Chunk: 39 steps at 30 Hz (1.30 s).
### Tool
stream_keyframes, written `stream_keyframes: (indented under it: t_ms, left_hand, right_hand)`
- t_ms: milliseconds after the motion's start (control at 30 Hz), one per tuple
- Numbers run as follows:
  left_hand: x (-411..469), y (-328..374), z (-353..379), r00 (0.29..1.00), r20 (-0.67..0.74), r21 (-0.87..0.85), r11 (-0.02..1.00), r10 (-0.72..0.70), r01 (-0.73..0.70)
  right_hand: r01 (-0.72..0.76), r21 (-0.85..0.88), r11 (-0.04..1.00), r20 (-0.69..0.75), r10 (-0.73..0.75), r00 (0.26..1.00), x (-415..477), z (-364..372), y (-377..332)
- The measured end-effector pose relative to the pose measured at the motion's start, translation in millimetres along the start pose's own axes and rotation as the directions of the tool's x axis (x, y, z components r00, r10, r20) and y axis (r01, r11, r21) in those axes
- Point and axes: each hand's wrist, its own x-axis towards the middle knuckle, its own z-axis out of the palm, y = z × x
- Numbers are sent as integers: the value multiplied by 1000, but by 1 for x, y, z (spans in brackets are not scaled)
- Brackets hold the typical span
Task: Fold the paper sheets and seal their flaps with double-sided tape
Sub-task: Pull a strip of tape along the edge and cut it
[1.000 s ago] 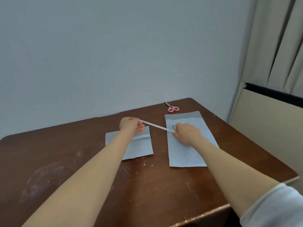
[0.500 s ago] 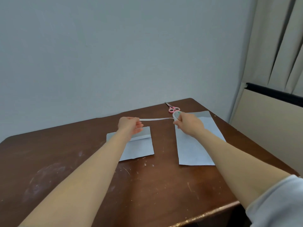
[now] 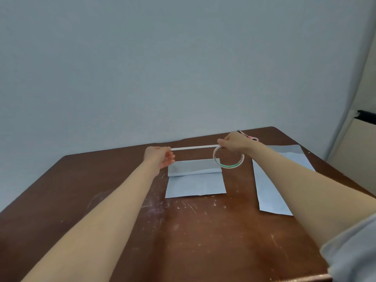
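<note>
A folded pale blue paper sheet (image 3: pixel 196 184) lies in the middle of the brown table (image 3: pixel 183 241), its flap turned down near the far edge. A second, unfolded blue sheet (image 3: pixel 270 192) lies to its right, partly under my right forearm. My right hand (image 3: pixel 234 143) holds a thin roll of double-sided tape (image 3: pixel 228 159) above the folded sheet's far right corner. My left hand (image 3: pixel 159 157) pinches the free end of a white tape strip (image 3: pixel 194 147), stretched level between both hands just beyond the flap.
Pink-handled scissors (image 3: pixel 252 137) lie at the table's far right corner, mostly hidden behind my right hand. A grey wall stands right behind the table. A curtain and a beige panel (image 3: pixel 354 151) are off to the right.
My right hand lifted the roll off the right sheet and pulled it away, so the strip grew longer and now runs level. The view shifted, so both sheets sit further right.
</note>
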Motion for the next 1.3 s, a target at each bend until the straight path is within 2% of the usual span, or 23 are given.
stream_keyframes:
  t_ms: [133, 300, 500, 667, 900, 1300]
  left_hand:
    - [2, -3, -3, 1000, 13, 25, 1000, -9, 9]
    - [4, -12, 0, 999, 34, 55, 998, -28, 26]
    - [9, -23, -5, 998, -4, 121, 991, -63, 63]
    - [13, -27, -8, 998, -28, 154, 986, -62, 66]
    - [21, -35, -4, 995, -61, 230, 969, -82, 94]
    - [27, -32, -8, 992, -101, 164, 982, -80, 96]
  right_hand:
    - [5, -50, 999, -30, -7, 1000, 5, -1, -6]
    - [-55, -84, 995, 34, 58, 998, 7, -2, -6]
    - [-59, -111, 992, -58, 53, 997, 8, -3, 0]
    - [-59, -132, 990, -27, 56, 998, 15, 1, -5]
    - [-66, -186, 980, -73, 53, 996, 19, 3, -2]
    - [-75, -252, 965, -92, 54, 994, 29, 9, -6]
